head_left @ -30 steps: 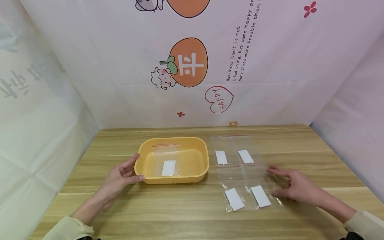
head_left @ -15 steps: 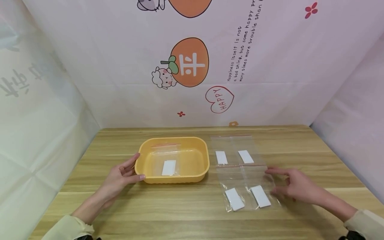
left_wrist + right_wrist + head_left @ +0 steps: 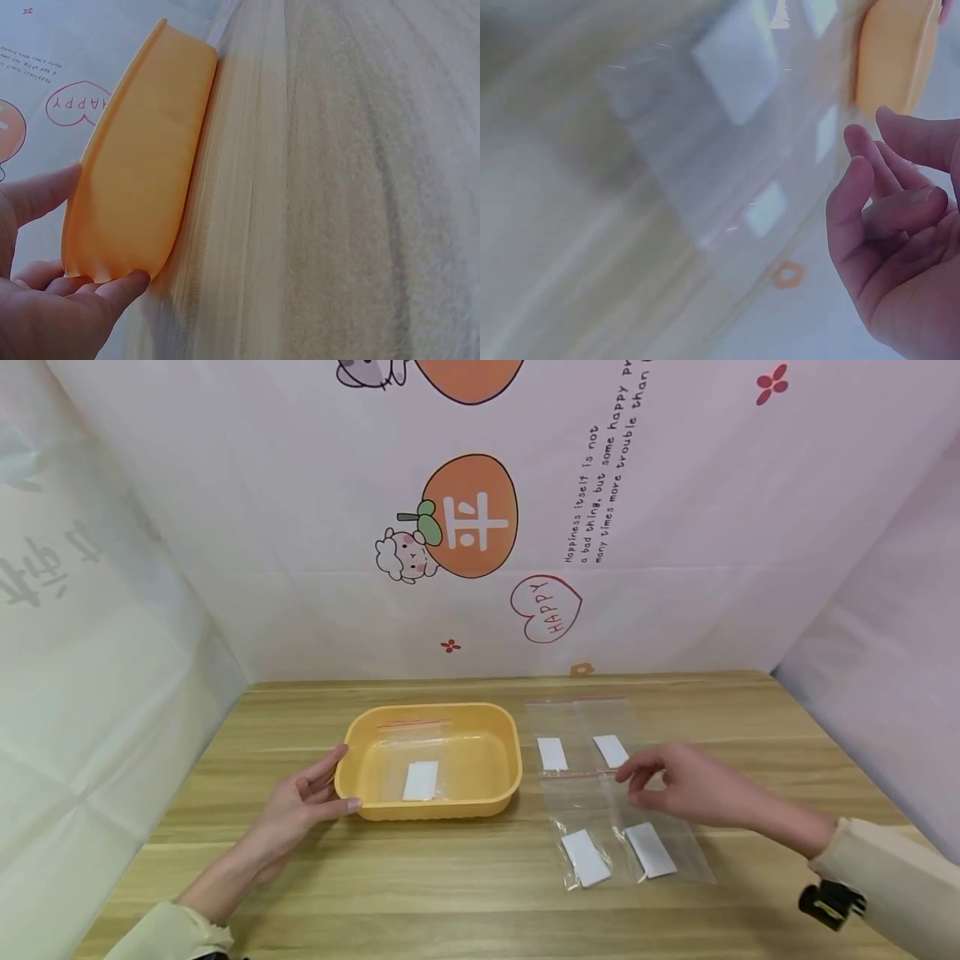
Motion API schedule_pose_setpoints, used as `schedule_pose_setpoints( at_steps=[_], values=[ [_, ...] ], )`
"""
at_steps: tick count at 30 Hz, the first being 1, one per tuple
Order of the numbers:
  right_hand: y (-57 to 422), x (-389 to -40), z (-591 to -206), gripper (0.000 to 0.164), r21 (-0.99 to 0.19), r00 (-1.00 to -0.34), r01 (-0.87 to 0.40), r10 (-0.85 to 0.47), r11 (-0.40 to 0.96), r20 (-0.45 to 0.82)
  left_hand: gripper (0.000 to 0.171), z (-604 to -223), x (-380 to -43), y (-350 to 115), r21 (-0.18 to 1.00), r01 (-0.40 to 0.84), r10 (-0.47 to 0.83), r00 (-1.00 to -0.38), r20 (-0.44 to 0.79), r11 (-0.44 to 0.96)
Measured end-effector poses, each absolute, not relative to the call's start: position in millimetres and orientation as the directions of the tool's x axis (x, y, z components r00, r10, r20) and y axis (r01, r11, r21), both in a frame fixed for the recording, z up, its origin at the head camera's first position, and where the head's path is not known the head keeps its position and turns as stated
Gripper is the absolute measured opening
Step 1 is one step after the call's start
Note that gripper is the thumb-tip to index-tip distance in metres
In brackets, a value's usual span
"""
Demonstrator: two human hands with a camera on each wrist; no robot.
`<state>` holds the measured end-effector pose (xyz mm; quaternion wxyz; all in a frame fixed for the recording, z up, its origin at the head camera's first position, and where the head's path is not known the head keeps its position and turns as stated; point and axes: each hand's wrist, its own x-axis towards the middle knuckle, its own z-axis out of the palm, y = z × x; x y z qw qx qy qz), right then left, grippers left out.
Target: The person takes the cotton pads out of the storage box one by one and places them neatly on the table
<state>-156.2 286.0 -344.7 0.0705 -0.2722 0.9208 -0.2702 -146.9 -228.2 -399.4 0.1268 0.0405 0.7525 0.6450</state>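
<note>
Fingers of the left hand (image 3: 298, 802) are curled round the tray (image 3: 435, 812) at its nine-o'clock end; those of the right hand (image 3: 690, 783), loosely bent with nothing seen held, have been shifted from the outer edge of the four bags (image 3: 587, 812) to above them, so their middle is now within reach, none lifted. On the table (image 3: 360, 885), the tray is flanked at three to four o'clock by the bags. A fifth bag (image 3: 416, 753) is laid inside it, nearer nine. White cards (image 3: 651, 850) are seen in each
</note>
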Motion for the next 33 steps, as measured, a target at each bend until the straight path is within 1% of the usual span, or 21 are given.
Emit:
schedule_pose_setpoints(
  at_steps=[3,8,12,16,23,26,33],
  values=[
    [268.5,-165.2,-334.5,0.017,-0.506,-0.838,-0.483,-0.545,0.715,0.03,0.092,-399.4,-145.7,-228.7,0.982,-0.098,0.223,-0.966,-0.132,0.159],
    [239.3,-177.9,-320.4,0.012,-0.529,-0.834,-0.49,-0.548,0.693,0.055,0.093,-400.7,-145.8,-228.6,0.984,-0.101,0.225,-0.965,-0.133,0.149],
    [214.5,-186.9,-311.8,0.01,-0.517,-0.831,-0.499,-0.552,0.696,0.059,0.093,-400.9,-146.0,-229.1,0.983,-0.109,0.221,-0.965,-0.14,0.146],
    [192.3,-197.2,-309.7,0.01,-0.5,-0.81,-0.533,-0.583,0.683,0.069,0.092,-400.7,-146.2,-229.6,0.982,-0.106,0.219,-0.966,-0.139,0.154],
    [153.4,-218.7,-312.3,0.012,-0.611,-0.761,-0.526,-0.649,0.591,0.027,0.091,-400.4,-146.6,-229.4,0.985,-0.081,0.222,-0.968,-0.114,0.15],
    [137.4,-228.9,-316.8,0.014,-0.655,-0.74,-0.503,-0.672,0.564,-0.009,0.091,-401.0,-146.1,-229.6,0.986,-0.076,0.227,-0.968,-0.109,0.146],
    [106.7,-247.2,-325.6,0.033,-0.71,-0.702,-0.434,-0.702,0.555,-0.12,0.093,-402.3,-145.3,-230.3,0.988,-0.069,0.235,-0.967,-0.1,0.135]
  ],
)
